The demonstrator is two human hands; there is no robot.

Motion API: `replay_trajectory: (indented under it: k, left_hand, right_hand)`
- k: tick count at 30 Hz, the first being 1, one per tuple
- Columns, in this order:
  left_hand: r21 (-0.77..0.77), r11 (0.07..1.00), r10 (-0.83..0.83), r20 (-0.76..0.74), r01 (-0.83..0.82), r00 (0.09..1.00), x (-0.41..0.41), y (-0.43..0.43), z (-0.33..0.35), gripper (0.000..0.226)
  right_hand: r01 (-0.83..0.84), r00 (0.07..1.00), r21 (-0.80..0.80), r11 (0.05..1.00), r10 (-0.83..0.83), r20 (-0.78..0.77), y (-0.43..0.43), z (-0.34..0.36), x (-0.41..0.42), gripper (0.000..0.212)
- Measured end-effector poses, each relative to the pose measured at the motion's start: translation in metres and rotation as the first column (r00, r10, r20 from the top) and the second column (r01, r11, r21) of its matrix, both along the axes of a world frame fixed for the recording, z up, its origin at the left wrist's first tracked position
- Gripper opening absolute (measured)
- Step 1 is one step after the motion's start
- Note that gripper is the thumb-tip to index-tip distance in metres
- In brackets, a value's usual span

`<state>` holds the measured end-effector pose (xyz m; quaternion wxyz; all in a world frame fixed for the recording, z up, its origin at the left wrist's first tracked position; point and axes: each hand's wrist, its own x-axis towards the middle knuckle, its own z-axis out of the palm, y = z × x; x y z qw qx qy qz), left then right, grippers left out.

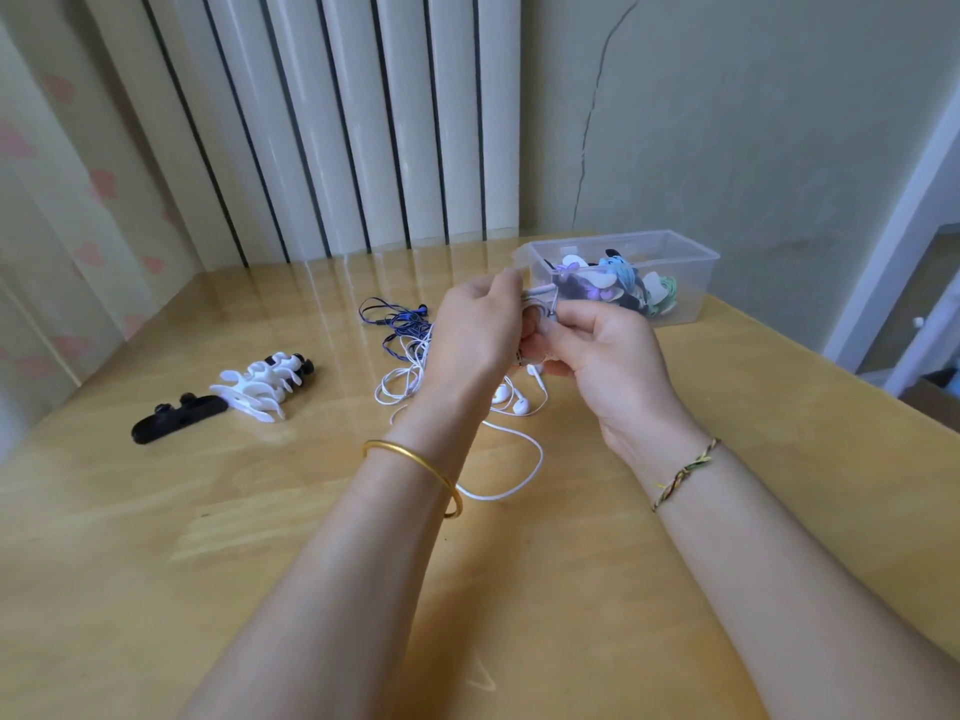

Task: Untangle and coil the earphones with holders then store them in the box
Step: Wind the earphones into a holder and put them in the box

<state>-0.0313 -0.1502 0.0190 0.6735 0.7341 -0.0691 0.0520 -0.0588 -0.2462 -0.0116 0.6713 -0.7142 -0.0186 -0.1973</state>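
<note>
**Both hands on the white cable, box part-filled at upper right**

From my remote seat I see both hands raised just above the worktop [208,511], meeting at the centre of the frame. The left hand [475,324] pinches the plug end of the white earphones [521,406] at its fingertips. The right hand [608,356] has its fingers curled round a few turns of the same cable. The rest of that cable hangs down between the wrists, with its earbuds and a loose loop lying on the worktop below the hands.

Just left of the hands, partly under the white tangle, lie the blue earphones [402,324], uncoiled.

The box [693,298] is clear plastic with no lid on, and stands on the worktop right of centre, behind the hands. Inside it are coiled bundles [623,283] in white, purple, teal, green and black, piled together; I cannot count them.

At centre left, well apart from the box, a cluster of white holders [262,384] lies beside a black holder [174,420], the two touching.

A gold bangle [415,467] sits on the left wrist and a braided bracelet [685,472] on the right.
</note>
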Motion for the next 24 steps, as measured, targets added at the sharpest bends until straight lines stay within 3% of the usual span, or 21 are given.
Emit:
replay_trajectory:
  k: [4,9,18,24]
  left_hand:
    - [0.023,0.998,0.062,0.077,-0.064,0.995,-0.005,0.004,0.007,0.040]
    - [-0.003,0.991,0.131,0.118,-0.131,0.984,-0.007,0.026,0.003,0.033]
    - [-0.325,0.933,0.085,-0.211,-0.152,0.974,-0.013,0.091,0.001,0.024]
    - [-0.322,0.937,0.052,-0.255,-0.135,0.966,-0.014,0.132,-0.005,0.031]
  right_hand:
    - [0.039,0.998,-0.068,0.997,-0.036,0.042,0.008,0.003,0.000,0.036]
    - [0.006,0.999,-0.165,0.986,0.001,0.043,0.029,0.011,0.005,0.033]
    - [0.008,0.999,-0.339,0.941,0.006,0.040,0.083,0.018,0.020,0.015]
    - [-0.097,0.995,-0.271,0.958,0.089,-0.044,0.105,0.020,0.020,0.014]
